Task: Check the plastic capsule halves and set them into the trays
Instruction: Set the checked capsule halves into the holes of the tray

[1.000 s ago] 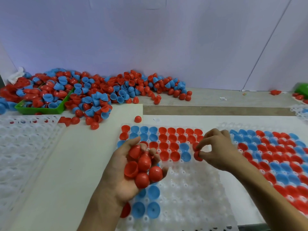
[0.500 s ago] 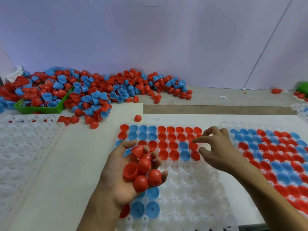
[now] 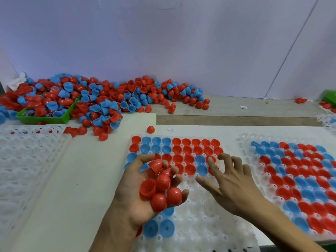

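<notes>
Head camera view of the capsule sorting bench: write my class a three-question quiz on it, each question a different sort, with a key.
1. True or false: the right hand is pinching a blue capsule half.
2. Multiple choice: the capsule halves held in the left hand are (A) all blue, (B) all red, (C) half blue and half red.
3. Short answer: in the middle tray, which part is filled, the far rows or the near rows?

Key
1. False: its fingers are spread and hold nothing.
2. B: the red halves fill its palm.
3. The far rows; the near part is mostly empty sockets, apart from a few blue halves by the left wrist.
</notes>
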